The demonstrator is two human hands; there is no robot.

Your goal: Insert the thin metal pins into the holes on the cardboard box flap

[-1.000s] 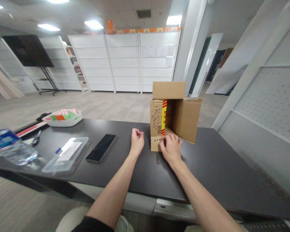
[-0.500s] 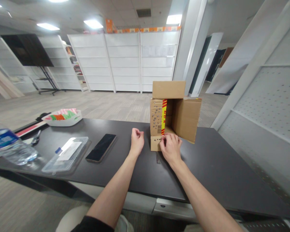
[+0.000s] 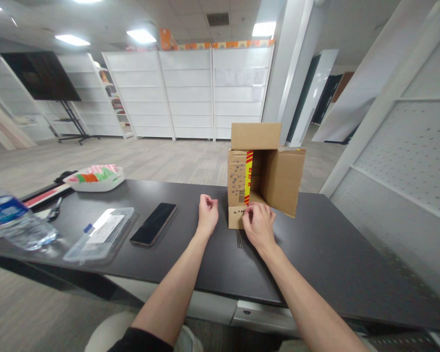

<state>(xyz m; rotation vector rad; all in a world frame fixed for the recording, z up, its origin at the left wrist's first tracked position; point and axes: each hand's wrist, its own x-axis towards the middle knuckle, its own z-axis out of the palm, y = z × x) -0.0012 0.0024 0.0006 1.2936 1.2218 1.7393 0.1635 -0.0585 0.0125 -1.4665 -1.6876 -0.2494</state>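
Observation:
A cardboard box (image 3: 270, 168) stands on the dark table, its flaps open and its inside facing me. Round marks or holes dot its left flap, beside a yellow and red tape strip (image 3: 248, 176). My right hand (image 3: 259, 225) is closed at the lower flap (image 3: 236, 218), fingertips pinched beside a row of small dark holes. What they pinch is hidden. Several thin metal rods (image 3: 239, 239) lie just below that flap. To the left of the box, my left hand (image 3: 208, 215) is curled closed above the table; whatever it may hold does not show.
A phone (image 3: 154, 224) lies left of my left hand, with a clear plastic case (image 3: 100, 235) beyond it. Farther left are a water bottle (image 3: 16, 220) and a white basket (image 3: 95, 182) with colourful contents. A perforated white panel (image 3: 407, 142) borders the table's right side.

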